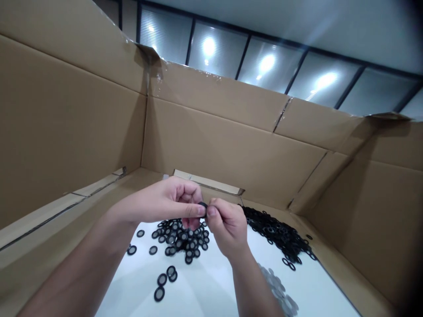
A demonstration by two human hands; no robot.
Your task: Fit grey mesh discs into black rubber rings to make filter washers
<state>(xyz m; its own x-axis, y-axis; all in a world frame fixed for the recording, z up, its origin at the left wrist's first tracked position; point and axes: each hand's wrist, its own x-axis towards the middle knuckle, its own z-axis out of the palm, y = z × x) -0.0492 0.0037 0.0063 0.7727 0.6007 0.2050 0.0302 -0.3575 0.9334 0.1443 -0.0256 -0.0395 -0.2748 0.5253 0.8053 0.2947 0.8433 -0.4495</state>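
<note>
Fingers (188, 210) of the left hand (175, 198) and right hand (231, 224) pinch a small black ring (202, 204) between them — mostly hidden, so whether it has a centre is unclear. Grey-centred rings (183, 242) lie piled below on the white surface (205, 290); plain black rings (277, 231) and greyish discs (280, 290) lie rightward — cardboard walls (214, 127) around.

Held ring (202, 206): black. Scattered pieces (184, 242): black rims, grey centres. Heaped rings (277, 232): solid black. Loose discs (276, 284): pale grey. Underlying surface (198, 293): white. Cardboard walls (214, 132): plain brown, darker crease lines. Panes (224, 55): blue-grey, some finely striped; frames (243, 57) dark.
</note>
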